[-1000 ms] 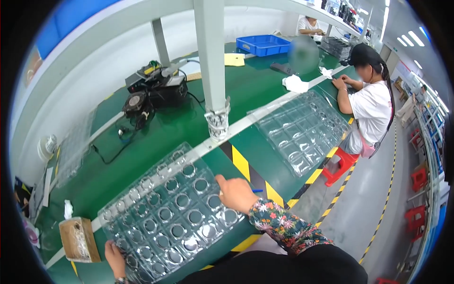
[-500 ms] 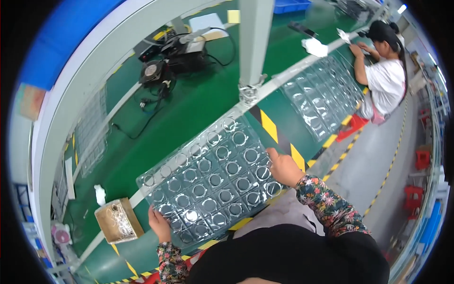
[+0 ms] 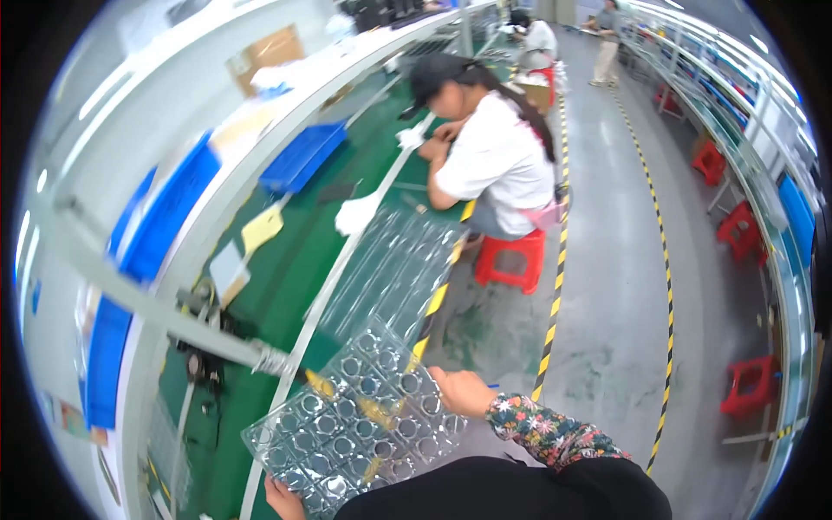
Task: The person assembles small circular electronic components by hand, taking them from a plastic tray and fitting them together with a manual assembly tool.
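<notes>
A clear plastic blister tray [image 3: 344,446] with rows of round recesses is held up at an angle over the front of the green workbench [image 3: 227,445]. My left hand [image 3: 284,500] is closed on its near left corner, partly cut off by the lower edge of the picture. On the right side, my right hand [image 3: 464,392] grips the tray's edge, fingers partly hidden. Beyond it on the bench lies another clear tray [image 3: 394,260], near a co-worker.
A co-worker [image 3: 498,156] in white sits on a red stool [image 3: 511,262] ahead. A grey post [image 3: 199,334] slants across the bench. A blue bin [image 3: 303,158] and white cloth [image 3: 357,213] lie farther along. Red stools [image 3: 749,386] line the aisle's right side.
My view has swung to the right and up along the bench and aisle. The tray stays in both hands and now sits lower in the picture, tilted more steeply.
</notes>
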{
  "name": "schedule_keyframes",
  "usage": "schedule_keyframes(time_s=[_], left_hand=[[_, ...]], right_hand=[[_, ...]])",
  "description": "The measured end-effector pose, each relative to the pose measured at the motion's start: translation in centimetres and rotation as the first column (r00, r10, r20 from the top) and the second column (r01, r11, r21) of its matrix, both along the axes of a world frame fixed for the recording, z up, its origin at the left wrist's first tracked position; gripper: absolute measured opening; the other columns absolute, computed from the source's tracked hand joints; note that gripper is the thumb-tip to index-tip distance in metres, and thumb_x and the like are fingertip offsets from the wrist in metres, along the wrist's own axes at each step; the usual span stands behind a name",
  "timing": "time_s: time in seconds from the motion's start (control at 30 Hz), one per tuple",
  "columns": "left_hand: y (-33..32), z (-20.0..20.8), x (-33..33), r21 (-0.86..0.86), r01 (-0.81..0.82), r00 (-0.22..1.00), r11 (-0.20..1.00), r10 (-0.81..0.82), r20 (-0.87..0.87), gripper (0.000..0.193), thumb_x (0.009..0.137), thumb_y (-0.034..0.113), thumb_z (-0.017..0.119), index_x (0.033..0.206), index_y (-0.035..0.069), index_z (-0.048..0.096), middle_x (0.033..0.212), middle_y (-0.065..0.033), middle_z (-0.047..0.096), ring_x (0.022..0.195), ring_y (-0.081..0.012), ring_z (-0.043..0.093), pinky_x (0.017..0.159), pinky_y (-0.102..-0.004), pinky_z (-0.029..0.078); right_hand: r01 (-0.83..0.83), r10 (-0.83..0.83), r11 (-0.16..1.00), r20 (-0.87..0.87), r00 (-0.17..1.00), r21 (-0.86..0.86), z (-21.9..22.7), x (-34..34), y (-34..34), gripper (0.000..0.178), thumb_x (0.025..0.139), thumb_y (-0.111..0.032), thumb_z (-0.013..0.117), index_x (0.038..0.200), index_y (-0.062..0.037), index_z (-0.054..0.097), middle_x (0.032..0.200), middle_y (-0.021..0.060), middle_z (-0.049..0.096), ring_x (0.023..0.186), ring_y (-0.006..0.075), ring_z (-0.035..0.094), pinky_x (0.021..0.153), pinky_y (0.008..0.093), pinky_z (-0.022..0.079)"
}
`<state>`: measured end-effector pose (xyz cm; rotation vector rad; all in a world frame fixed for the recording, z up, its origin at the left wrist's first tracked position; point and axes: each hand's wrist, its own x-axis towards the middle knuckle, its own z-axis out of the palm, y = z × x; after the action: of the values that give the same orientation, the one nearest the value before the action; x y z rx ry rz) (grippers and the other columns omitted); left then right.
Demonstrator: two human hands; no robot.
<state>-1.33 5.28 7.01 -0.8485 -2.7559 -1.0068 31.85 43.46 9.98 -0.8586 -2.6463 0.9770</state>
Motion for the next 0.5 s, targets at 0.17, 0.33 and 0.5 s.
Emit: schedule_keyframes(time_s=[0.17, 0.33, 0.5], left_hand=[[16.1, 2.9, 4.5, -0.007, 0.152, 0.974, 0.988, -0.149, 0.17, 0.03, 0.095, 0.009, 0.047, 0.119, -0.007, 0.057, 0.089, -0.0167, 0.062, 0.072, -0.023, 0.057, 0.069, -0.0366, 0.047], [33.5, 0.0, 8.1, 0.076, 0.535, 0.84, 0.842, -0.52, -0.158, 0.032, 0.095, 0.01, 0.048, 0.121, -0.007, 0.056, 0.089, -0.0201, 0.065, 0.076, -0.0312, 0.064, 0.07, -0.0392, 0.051], [49.3, 3.5, 17.2, 0.154, 0.687, 0.678, 0.71, -0.703, 0.213, 0.032, 0.095, 0.012, 0.05, 0.12, -0.006, 0.058, 0.098, -0.025, 0.067, 0.087, -0.0398, 0.066, 0.077, -0.0433, 0.051]], right_hand=[[0.262, -0.262, 0.965, 0.016, 0.965, 0.027, 3.1, 11.2, 5.7, 0.041, 0.083, -0.011, 0.055, 0.12, 0.0004, 0.043, 0.087, 0.0229, 0.066, 0.079, 0.0431, 0.064, 0.07, 0.0521, 0.051], [0.572, -0.576, 0.818, 0.093, 0.812, 0.07, 4.7, 21.6, 9.0, 0.048, 0.082, -0.011, 0.056, 0.128, -0.0023, 0.045, 0.088, 0.0239, 0.067, 0.078, 0.0429, 0.065, 0.071, 0.0529, 0.051], [0.772, -0.792, 0.61, 0.115, 0.599, 0.178, 5.3, 30.8, 11.0, 0.047, 0.081, -0.009, 0.054, 0.127, -0.0023, 0.046, 0.085, 0.023, 0.067, 0.076, 0.0435, 0.064, 0.071, 0.0535, 0.05]])
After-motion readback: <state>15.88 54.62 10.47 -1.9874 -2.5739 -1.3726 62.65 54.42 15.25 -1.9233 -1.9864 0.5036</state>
